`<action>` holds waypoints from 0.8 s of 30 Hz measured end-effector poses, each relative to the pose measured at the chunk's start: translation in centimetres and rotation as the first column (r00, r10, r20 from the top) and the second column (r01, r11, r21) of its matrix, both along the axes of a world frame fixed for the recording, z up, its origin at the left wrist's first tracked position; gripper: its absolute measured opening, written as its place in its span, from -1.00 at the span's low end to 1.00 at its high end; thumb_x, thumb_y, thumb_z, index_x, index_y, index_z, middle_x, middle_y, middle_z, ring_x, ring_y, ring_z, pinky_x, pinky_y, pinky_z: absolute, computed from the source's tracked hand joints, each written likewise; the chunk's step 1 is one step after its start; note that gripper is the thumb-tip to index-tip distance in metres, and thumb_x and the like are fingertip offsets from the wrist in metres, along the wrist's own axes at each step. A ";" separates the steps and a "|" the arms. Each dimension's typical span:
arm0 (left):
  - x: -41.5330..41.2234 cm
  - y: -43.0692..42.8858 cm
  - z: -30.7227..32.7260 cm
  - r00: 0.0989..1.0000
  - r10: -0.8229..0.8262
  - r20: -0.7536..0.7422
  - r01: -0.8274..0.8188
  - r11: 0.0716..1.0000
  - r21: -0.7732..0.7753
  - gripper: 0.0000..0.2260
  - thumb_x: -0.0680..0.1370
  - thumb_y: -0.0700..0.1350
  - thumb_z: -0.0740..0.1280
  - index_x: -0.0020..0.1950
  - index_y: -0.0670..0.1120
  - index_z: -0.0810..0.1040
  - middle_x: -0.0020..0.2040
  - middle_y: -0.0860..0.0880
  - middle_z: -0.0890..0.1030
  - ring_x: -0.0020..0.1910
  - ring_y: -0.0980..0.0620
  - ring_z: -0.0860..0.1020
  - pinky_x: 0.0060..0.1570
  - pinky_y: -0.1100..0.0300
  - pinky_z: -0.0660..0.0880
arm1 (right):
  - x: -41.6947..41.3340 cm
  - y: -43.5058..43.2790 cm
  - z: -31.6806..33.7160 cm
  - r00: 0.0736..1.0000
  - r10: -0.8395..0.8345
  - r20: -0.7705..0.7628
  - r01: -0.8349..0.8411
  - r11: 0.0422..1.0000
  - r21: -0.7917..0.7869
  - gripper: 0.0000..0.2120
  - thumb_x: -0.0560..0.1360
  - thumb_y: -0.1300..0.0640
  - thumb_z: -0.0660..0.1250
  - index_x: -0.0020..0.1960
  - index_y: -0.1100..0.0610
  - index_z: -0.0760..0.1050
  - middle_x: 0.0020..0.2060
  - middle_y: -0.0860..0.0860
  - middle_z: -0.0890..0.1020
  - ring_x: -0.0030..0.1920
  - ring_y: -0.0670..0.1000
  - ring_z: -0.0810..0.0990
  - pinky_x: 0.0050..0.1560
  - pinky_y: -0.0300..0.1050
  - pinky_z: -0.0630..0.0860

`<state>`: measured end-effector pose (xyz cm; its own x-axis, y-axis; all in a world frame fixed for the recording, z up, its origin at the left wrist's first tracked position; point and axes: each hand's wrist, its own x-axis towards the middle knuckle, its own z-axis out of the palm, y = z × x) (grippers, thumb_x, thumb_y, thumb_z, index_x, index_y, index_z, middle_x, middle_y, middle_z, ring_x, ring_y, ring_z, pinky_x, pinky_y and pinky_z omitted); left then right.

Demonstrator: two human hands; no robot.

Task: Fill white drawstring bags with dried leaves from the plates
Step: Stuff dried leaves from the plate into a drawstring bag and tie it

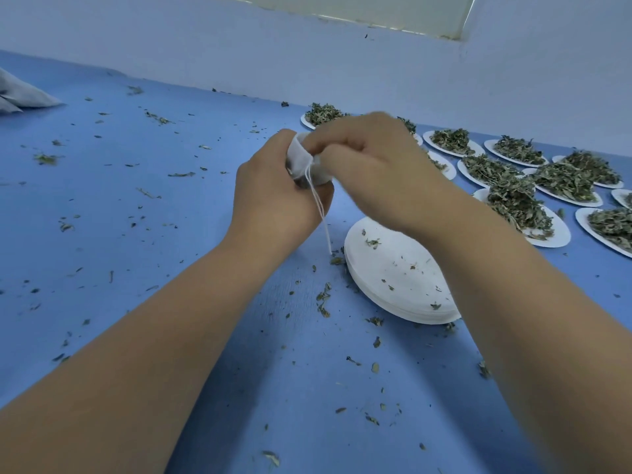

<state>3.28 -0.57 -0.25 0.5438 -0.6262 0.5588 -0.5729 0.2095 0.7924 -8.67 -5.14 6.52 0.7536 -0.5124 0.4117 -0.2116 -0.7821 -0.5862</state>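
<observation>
Bag sits gripped in the curled left hand, right hand pinching its top edge; the drawstring hangs straight down below both, loaded plates nearer the right.

Most of bag hidden behind left hand and right hand, latter motion-blurred; far-right plate cut by edge.

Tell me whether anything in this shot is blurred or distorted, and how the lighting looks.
Head view: the right hand is motion-blurred at the white drawstring bag, the left hand sharper; the wide-angle lens tilts the blue table and curves its far edge; light is soft and bluish, shadows faint, no glare.
</observation>
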 end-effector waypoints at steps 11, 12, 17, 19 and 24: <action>9.1 5.3 4.6 0.911 0.031 -0.412 -0.061 0.996 -0.060 -0.73 0.37 -0.09 0.51 0.05 -0.02 0.65 -0.13 0.07 0.71 -0.13 0.07 0.70 -0.10 -0.03 0.67 | 9.6 1.7 -1.5 0.962 0.268 -0.058 -0.221 0.883 0.413 -0.26 0.35 0.05 0.55 0.42 -0.16 0.28 0.29 -0.17 0.57 0.14 -0.19 0.65 -0.11 -0.10 0.68; 10.4 6.0 4.8 0.897 0.042 -0.440 -0.074 0.996 -0.057 -0.72 0.35 -0.09 0.51 0.05 -0.03 0.66 -0.13 0.06 0.71 -0.12 0.04 0.71 -0.09 -0.11 0.67 | 11.6 2.4 -1.6 0.963 0.269 -0.023 -0.233 0.869 0.437 -0.28 0.33 0.05 0.56 0.40 -0.13 0.32 0.20 -0.12 0.63 0.07 -0.15 0.69 -0.08 -0.10 0.67; 17.5 10.3 4.6 0.864 0.075 -0.499 -0.119 0.991 -0.057 -0.58 0.31 -0.08 0.52 0.13 -0.17 0.61 -0.04 -0.09 0.70 -0.02 -0.10 0.70 0.02 -0.20 0.64 | 20.7 5.6 -2.7 0.957 0.283 0.066 -0.278 0.827 0.489 -0.42 0.35 0.05 0.51 0.33 -0.09 0.42 0.02 -0.05 0.71 -0.01 -0.04 0.73 -0.03 -0.02 0.68; 20.5 12.0 4.4 0.868 0.044 -0.495 -0.084 0.995 -0.059 -0.49 0.33 -0.07 0.54 0.20 -0.24 0.54 0.03 -0.16 0.68 0.04 -0.17 0.68 0.10 -0.19 0.61 | 24.1 6.8 -2.9 0.964 0.252 0.091 -0.264 0.846 0.463 -0.50 0.28 -0.04 0.47 0.19 -0.14 0.43 -0.04 -0.10 0.72 -0.08 -0.09 0.73 -0.21 -0.15 0.63; 28.0 15.5 3.1 0.839 -0.006 -0.544 -0.034 0.997 -0.064 -0.32 0.36 0.02 0.52 0.44 0.02 0.38 0.36 -0.01 0.54 0.31 0.05 0.55 0.38 -0.08 0.43 | 32.6 7.3 -3.5 0.977 0.180 0.115 -0.214 0.816 0.536 -0.48 0.31 -0.11 0.53 0.12 -0.10 0.32 -0.01 -0.10 0.71 -0.04 -0.08 0.72 0.09 0.05 0.66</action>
<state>31.33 14.92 2.86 0.7813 -0.5874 0.2112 -0.0572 0.2695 0.9613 23.91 2.19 3.07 0.8470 -0.5081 0.1563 -0.0407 -0.3551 -0.9339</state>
